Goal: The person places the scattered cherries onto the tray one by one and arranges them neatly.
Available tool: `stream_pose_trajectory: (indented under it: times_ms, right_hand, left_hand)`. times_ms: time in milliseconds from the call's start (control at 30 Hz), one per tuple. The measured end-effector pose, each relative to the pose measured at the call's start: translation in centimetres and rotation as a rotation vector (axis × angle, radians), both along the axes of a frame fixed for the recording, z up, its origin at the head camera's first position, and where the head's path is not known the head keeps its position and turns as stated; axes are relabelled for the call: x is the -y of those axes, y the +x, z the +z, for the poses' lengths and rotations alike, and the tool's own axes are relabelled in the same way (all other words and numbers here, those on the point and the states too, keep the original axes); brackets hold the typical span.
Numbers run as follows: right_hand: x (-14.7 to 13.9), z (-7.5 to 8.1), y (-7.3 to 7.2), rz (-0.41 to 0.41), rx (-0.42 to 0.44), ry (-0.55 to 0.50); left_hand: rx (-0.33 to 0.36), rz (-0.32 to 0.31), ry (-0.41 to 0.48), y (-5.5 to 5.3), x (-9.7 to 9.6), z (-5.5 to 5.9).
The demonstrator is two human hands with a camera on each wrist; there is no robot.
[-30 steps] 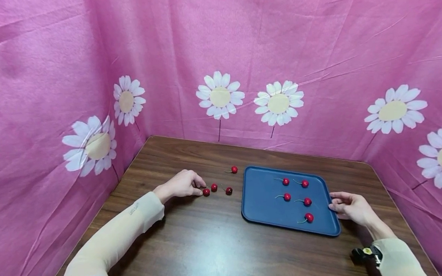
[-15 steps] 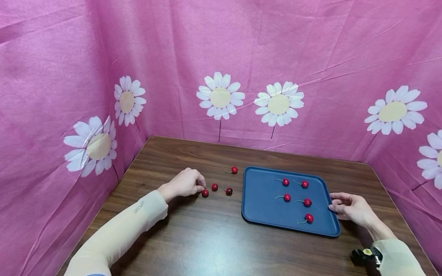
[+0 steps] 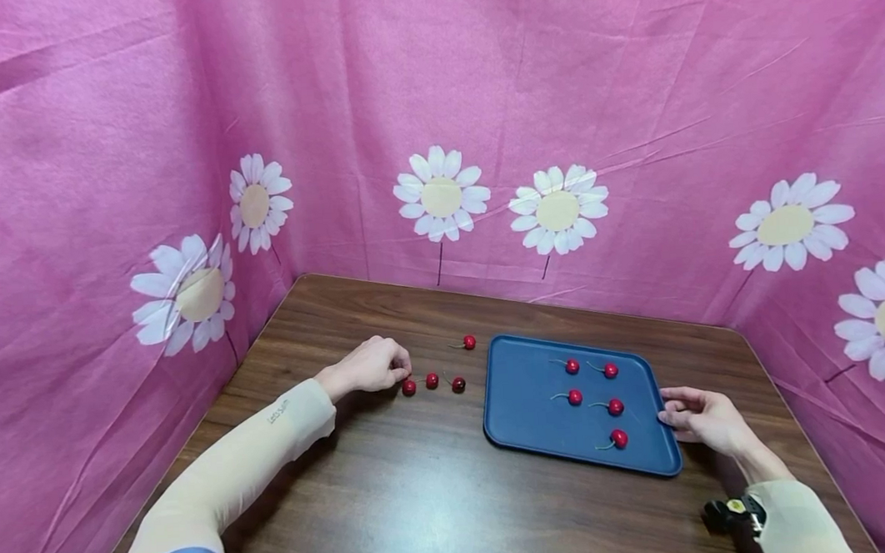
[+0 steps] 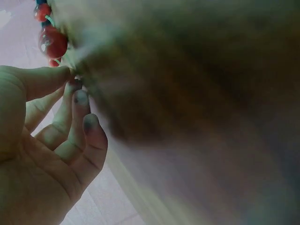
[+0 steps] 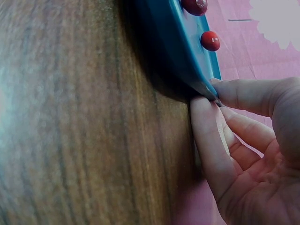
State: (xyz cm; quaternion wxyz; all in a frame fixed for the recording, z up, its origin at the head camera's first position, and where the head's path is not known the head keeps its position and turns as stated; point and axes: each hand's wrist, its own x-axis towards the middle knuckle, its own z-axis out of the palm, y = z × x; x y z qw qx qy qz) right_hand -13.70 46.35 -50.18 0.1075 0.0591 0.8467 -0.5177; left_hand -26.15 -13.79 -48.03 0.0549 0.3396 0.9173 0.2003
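In the head view my left hand (image 3: 374,366) is at the left of a small group of red cherries. Its thumb and forefinger pinch together at the stem of the nearest cherry (image 3: 408,388); the left wrist view shows this fruit (image 4: 53,43) just beyond the fingertips. Close by lie another cherry (image 3: 432,381) and a darker cherry (image 3: 459,385). A further cherry (image 3: 469,342) sits behind them. My right hand (image 3: 709,419) grips the right rim of a blue tray (image 3: 525,422), thumb above and fingers below. Several cherries with green stems lie on the tray.
The brown wooden table (image 3: 394,496) carries everything. A pink curtain (image 3: 328,107) with white daisies surrounds its back and sides. Around my right wrist is a black strap with a device (image 3: 733,512).
The cherry at my left fingertips has shifted slightly left and nearer to me. The one beside it has moved a little right. My right hand and the tray stay in place.
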Motion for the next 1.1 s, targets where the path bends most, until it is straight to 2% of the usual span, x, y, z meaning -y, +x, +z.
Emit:
stream_pose_trajectory:
  times_ms: [100,167,200,300,333,367,400,433,533,567,700,900,1100]
  right_hand:
    - [0.0,0.0,0.0,0.001,0.002,0.003]
    - [0.0,-0.1,0.0,0.009,0.003,0.007]
    - [0.0,-0.2,0.0,0.009,0.004,0.005]
    - [0.1,-0.3,-0.1,0.011,0.006,0.009]
    - [0.1,-0.3,-0.1,0.011,0.007,0.01]
    - [0.1,-0.3,-0.1,0.016,0.007,0.013]
    - [0.1,-0.2,-0.2,0.016,0.008,0.013]
    - [0.1,-0.2,-0.2,0.016,0.009,0.014]
    - [0.0,0.0,-0.3,0.02,0.013,0.013]
    - [-0.1,0.0,-0.2,0.018,0.016,0.011]
    - [-0.2,0.2,-0.2,0.01,0.023,0.007]
    - [-0.2,0.1,-0.3,0.006,0.016,0.001]
    - [-0.2,0.0,-0.2,0.01,0.02,-0.004]
  left_hand:
    - [0.011,-0.005,0.015,-0.3,-0.3,0.3]
    - [0.046,-0.024,0.028,-0.5,-0.5,0.3]
    - [0.05,-0.065,0.053,-1.4,-0.1,-0.8]
    - [0.112,-0.121,0.072,-1.7,0.2,-0.6]
    - [0.109,-0.155,0.088,-2.6,0.7,-1.9]
    - [0.118,-0.167,0.095,-2.7,1.0,-1.8]
    - [0.124,-0.176,0.1,-2.6,1.3,-1.7]
    - [0.146,-0.155,0.085,-1.8,1.2,-0.4]
    - [0.161,-0.156,0.073,-1.5,1.6,-0.3]
    - [0.179,-0.135,0.055,-0.5,1.3,1.1]
    - [0.166,-0.13,0.031,-0.2,0.8,0.9]
    - [0.083,-0.114,0.007,0.1,0.0,0.3]
    - [0.103,-0.09,0.007,0.4,-0.6,0.1]
